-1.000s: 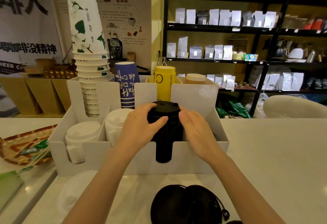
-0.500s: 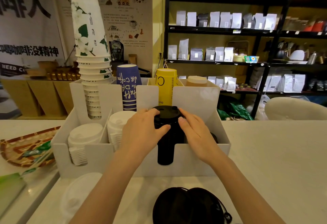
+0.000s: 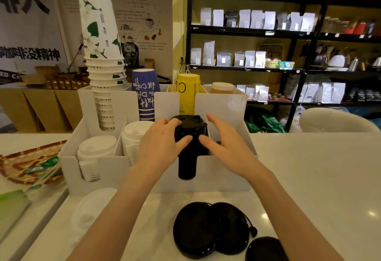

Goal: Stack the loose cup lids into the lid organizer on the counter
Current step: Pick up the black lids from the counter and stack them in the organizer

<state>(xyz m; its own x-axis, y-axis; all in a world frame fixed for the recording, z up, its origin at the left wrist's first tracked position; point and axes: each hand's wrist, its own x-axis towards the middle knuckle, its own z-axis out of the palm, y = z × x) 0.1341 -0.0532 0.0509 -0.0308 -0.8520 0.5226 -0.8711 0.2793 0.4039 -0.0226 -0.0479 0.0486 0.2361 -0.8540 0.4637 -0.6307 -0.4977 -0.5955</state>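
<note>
A white lid organizer stands on the counter. A stack of black lids fills its third front slot. My left hand wraps the stack's left side, fingers on the top lid and thumb on the front. My right hand is off the stack just to its right, fingers spread. Two stacks of white lids fill the left slots. Three loose black lids lie on the counter near me. A clear lid lies at the front left.
Stacked paper cups, a blue cup and a yellow cup stand in the organizer's back slots. A woven tray with packets sits at left. Shelves with bags stand behind the counter.
My right hand has let go of the black lid stack and opened, moving slightly right. My left hand stays on the stack. The view has shifted a little.
</note>
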